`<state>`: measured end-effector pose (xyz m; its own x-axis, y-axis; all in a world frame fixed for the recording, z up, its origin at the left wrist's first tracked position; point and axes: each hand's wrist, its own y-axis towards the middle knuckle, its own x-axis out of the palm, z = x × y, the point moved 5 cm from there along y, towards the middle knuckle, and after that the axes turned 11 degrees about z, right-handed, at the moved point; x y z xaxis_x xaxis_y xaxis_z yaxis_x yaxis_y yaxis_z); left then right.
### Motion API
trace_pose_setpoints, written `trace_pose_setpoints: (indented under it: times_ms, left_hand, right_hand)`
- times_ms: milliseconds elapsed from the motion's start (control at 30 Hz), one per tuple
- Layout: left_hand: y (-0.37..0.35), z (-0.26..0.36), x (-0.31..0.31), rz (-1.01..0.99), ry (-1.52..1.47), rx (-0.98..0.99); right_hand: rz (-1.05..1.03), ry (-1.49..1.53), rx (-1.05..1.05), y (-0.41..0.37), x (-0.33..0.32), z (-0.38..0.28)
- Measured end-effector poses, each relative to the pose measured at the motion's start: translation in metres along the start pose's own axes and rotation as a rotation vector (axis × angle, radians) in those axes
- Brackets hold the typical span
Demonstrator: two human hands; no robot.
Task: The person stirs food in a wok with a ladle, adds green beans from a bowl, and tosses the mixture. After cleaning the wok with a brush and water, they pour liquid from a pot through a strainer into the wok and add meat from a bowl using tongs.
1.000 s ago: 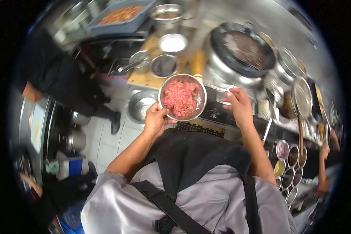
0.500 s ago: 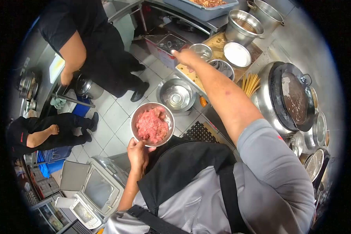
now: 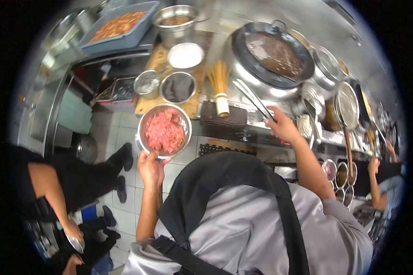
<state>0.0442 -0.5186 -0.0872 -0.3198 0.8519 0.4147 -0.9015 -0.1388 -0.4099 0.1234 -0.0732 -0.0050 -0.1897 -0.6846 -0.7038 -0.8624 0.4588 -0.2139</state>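
My left hand (image 3: 151, 169) grips the near rim of a steel bowl (image 3: 142, 140), held out over the floor. Raw pink minced meat (image 3: 165, 131) fills most of the bowl. In my right hand (image 3: 283, 127) are metal tongs (image 3: 252, 97), their tips pointing up and left toward the stove. Just beyond those tips is a wok (image 3: 280, 55) with brown liquid in it. A bamboo brush (image 3: 221, 91) stands left of the tongs, on the counter edge.
A wooden board (image 3: 145, 106) carries a bowl of dark contents (image 3: 178, 87), a white-filled bowl (image 3: 185, 56) and a steel pot (image 3: 175, 25). A grey tub (image 3: 119, 27) stands behind. One co-worker (image 3: 50, 183) is at left; another person's arm (image 3: 376, 183) shows at far right.
My view has swung right toward the stove. My right hand has moved from near the wooden board to the wok side and now holds tongs. The bowl stays in my left hand.
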Motion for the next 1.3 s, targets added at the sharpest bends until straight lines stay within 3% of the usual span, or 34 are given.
trace_pose_setpoints:
  times_ms: [67,100,167,200,267,333,400,467,567,700,833,933,1033,1067,1300]
  left_hand:
    - [0.018,-0.023,0.038,-0.110,0.015,-0.038]
    - [0.022,-0.025,0.074,-0.167,0.032,-0.076]
    - [0.018,-0.030,0.109,-0.264,0.056,-0.123]
    - [0.017,-0.033,0.120,-0.299,0.079,-0.135]
    - [0.019,-0.039,0.150,-0.369,0.162,-0.147]
    - [0.010,-0.044,0.180,-0.411,0.165,-0.144]
    - [0.007,-0.057,0.205,-0.512,0.267,-0.121]
    - [0.001,-0.060,0.225,-0.534,0.299,-0.113]
    - [-0.018,-0.061,0.249,-0.630,0.294,-0.070]
    - [-0.025,-0.066,0.273,-0.625,0.330,-0.176]
    - [-0.019,-0.077,0.285,-0.600,0.282,-0.155]
    - [-0.013,-0.088,0.302,-0.502,0.253,-0.186]
    - [-0.016,-0.090,0.317,-0.450,0.233,-0.143]
    - [-0.015,-0.091,0.324,-0.426,0.220,-0.130]
    - [-0.027,-0.092,0.344,-0.324,0.163,-0.078]
  right_hand:
    - [0.407,-0.307,-0.224,-0.021,0.005,0.094]
    - [0.410,-0.295,-0.184,-0.025,0.005,0.132]
    - [0.375,-0.346,0.103,-0.052,0.011,0.185]
    - [0.369,-0.349,0.103,-0.062,0.009,0.181]
    - [0.532,0.006,0.008,-0.091,-0.016,0.127]
    - [0.390,0.139,0.163,-0.111,-0.038,0.063]
    - [0.468,-0.143,-0.288,-0.118,-0.055,0.018]
    - [0.422,-0.376,-0.386,-0.119,-0.063,-0.010]
    - [0.404,-0.475,-0.403,-0.110,-0.073,-0.032]
    - [0.415,-0.521,-0.470,-0.080,-0.084,-0.031]
    - [0.449,-0.449,-0.613,-0.055,-0.120,-0.026]
    - [0.450,-0.279,-0.468,-0.038,-0.178,-0.031]
    - [0.526,-0.300,-0.504,-0.018,-0.229,-0.039]
    - [0.523,-0.368,-0.567,-0.001,-0.243,-0.033]
    - [0.413,-0.646,-0.400,0.175,-0.247,0.062]
